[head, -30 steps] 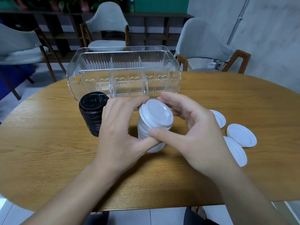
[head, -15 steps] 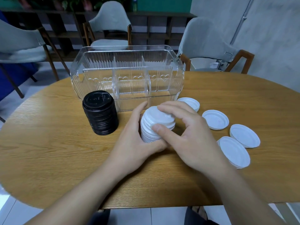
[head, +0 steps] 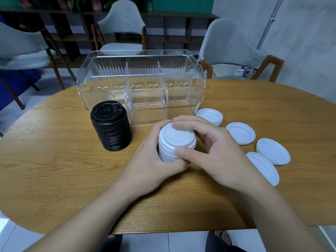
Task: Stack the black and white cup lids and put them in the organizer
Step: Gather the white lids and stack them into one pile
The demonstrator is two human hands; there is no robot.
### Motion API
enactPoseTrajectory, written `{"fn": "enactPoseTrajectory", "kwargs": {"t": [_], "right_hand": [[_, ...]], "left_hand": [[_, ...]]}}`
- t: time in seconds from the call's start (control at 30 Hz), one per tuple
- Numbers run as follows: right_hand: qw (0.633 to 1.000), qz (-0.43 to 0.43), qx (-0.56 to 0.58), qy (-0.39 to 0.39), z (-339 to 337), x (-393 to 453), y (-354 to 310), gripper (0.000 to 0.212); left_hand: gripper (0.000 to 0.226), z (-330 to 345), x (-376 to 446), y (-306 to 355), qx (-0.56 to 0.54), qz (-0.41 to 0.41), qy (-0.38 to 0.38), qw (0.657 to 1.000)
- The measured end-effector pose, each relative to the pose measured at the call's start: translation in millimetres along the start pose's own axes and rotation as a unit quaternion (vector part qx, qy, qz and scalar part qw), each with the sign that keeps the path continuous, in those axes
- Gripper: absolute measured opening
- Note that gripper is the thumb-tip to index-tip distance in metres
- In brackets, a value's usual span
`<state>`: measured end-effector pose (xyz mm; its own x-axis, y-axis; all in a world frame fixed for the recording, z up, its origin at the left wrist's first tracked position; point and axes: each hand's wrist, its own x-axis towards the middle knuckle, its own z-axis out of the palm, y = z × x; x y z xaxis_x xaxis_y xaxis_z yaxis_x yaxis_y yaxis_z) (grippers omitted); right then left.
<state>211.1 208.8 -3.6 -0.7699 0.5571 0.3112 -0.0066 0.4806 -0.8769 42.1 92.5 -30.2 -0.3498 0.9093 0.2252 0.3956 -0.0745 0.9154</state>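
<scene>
Both hands on white lid stack (head: 175, 142), mid-table.
I see left hand (head: 151, 160) and right hand (head: 216, 153) grasping it; black stack (head: 111, 126) left, organizer (head: 140, 84) toward far edge, loose lids (head: 240, 132) right.

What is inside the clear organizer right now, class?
The clear organizer shows only its dividers; no lids are visible inside. The black lid stack hides part of its front left corner.
</scene>
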Motion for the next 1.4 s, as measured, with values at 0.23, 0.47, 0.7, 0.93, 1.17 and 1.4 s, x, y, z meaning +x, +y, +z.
{"fn": "enactPoseTrajectory", "kwargs": {"t": [0.23, 0.47, 0.7, 0.93, 1.17, 1.4], "right_hand": [[1.000, 0.019, 0.017, 0.012, 1, -2, 2, 0.057], [0.999, 0.026, 0.004, -0.019, -2, -3, -5, 0.054], [0.999, 0.036, 0.004, 0.028, 3, -3, -1, 0.054], [0.998, 0.044, 0.011, 0.052, 9, -5, 0, 0.056], [0.995, 0.045, 0.071, 0.047, 5, -4, 3, 0.036], [0.997, 0.052, 0.008, 0.052, 4, -2, 3, 0.043]], "left_hand": [[0.084, 1, 0, 0, -0.005, 0.006, 0.009, 1.000], [0.091, -1, 1, 0, -0.021, 0.013, -0.021, 0.999], [0.083, 1, 0, 1, -0.014, 0.004, 0.002, 1.000], [0.088, 2, 1, -2, 0.001, 0.001, 0.018, 1.000], [0.086, -1, 2, -1, -0.006, 0.008, -0.003, 1.000], [0.085, -1, 1, 0, -0.002, 0.008, 0.005, 1.000]]}}
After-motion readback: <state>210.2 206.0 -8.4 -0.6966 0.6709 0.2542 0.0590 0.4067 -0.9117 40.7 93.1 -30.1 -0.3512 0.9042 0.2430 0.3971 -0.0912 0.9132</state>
